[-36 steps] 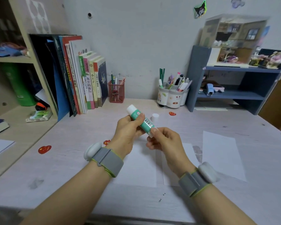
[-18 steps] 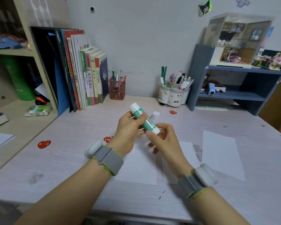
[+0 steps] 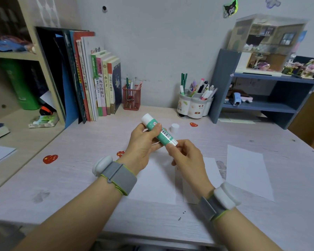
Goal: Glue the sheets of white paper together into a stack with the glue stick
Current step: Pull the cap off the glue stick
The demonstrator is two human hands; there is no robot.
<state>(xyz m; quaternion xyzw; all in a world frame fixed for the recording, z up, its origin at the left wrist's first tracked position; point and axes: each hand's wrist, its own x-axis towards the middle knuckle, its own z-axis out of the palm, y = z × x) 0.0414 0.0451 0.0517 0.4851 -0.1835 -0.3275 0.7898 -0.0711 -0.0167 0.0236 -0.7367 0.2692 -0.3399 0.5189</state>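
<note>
Two hands are holding the glue stick above the desk.
Three sheets of white paper (image 3: pixel 248 171) are lying near on the desk (image 3: pixel 62 178). Above them the left hand (image 3: pixel 143 142) is grasping the glue stick (image 3: pixel 159 130) with curled fingers, and the right hand (image 3: pixel 187 156) is pinching its lower end. Farther, a white cap (image 3: pixel 174 128) is standing just beside a red heart sticker (image 3: pixel 194 124).

One camera, worn on the head

It looks forward and down, close over the bench (image 3: pixel 62 178), with the far wall (image 3: pixel 161 42) at the top.
</note>
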